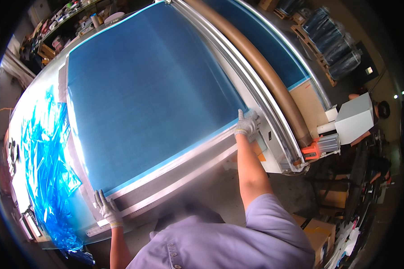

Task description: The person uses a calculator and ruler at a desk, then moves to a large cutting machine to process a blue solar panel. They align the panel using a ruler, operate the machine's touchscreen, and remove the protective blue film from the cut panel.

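A large dark blue sheet (pixel 143 98) with lighter blue edges lies flat across the worktable. My left hand (pixel 107 210), in a pale knit glove, rests at its near left corner with the fingers stretched out. At the near right corner, my right hand (pixel 248 123) lies in a similar glove, one finger pointing away along the sheet's edge and the others spread to the right. Neither hand shows anything gripped. Beneath the sheet's near edge run grey and whitish strips (pixel 179 177) along the table.
Crumpled shiny blue film (pixel 49 175) is heaped on the left. Beyond my right hand, a metal rail (pixel 251 85) and a long brown roll (pixel 256 58) cross the table, ending at a grey box (pixel 354 117). Wrapped rolls (pixel 332 42) stand on pallets far right. A cardboard box (pixel 318 235) sits lower right.
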